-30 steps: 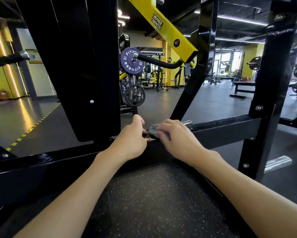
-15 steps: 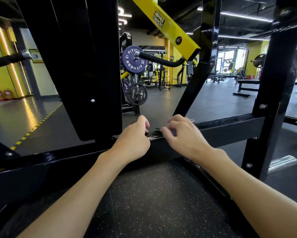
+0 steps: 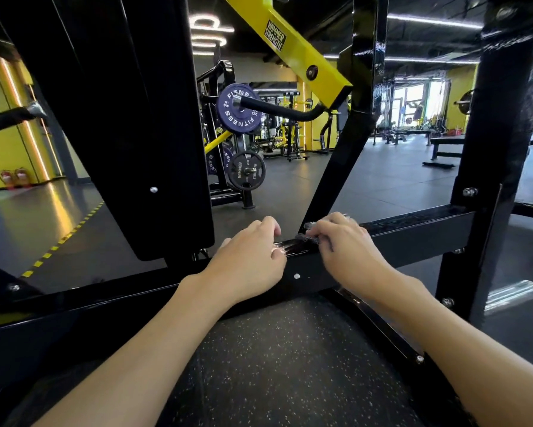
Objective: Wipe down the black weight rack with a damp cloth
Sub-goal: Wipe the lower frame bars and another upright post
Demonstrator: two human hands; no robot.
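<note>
The black weight rack's horizontal crossbar (image 3: 413, 235) runs across the middle of the view. My right hand (image 3: 345, 251) lies on top of it with fingers curled over a small dark grey cloth (image 3: 308, 237), of which only a crumpled edge shows at the fingertips. My left hand (image 3: 250, 260) rests on the same bar just to the left, fingers curled over its far edge, and holds nothing I can see. A wet shine marks the bar between the two hands.
A wide black panel (image 3: 129, 118) rises at the left, a diagonal black strut (image 3: 348, 124) behind the hands, and a bolted black upright (image 3: 490, 180) at the right. A yellow lever arm (image 3: 305, 53) and purple weight plate (image 3: 239, 107) stand beyond. Speckled rubber floor (image 3: 274, 365) lies below.
My right hand has slid slightly right along the crossbar with the cloth, now mostly hidden under the fingers. My left hand stays on the bar. The view has shifted a little.
</note>
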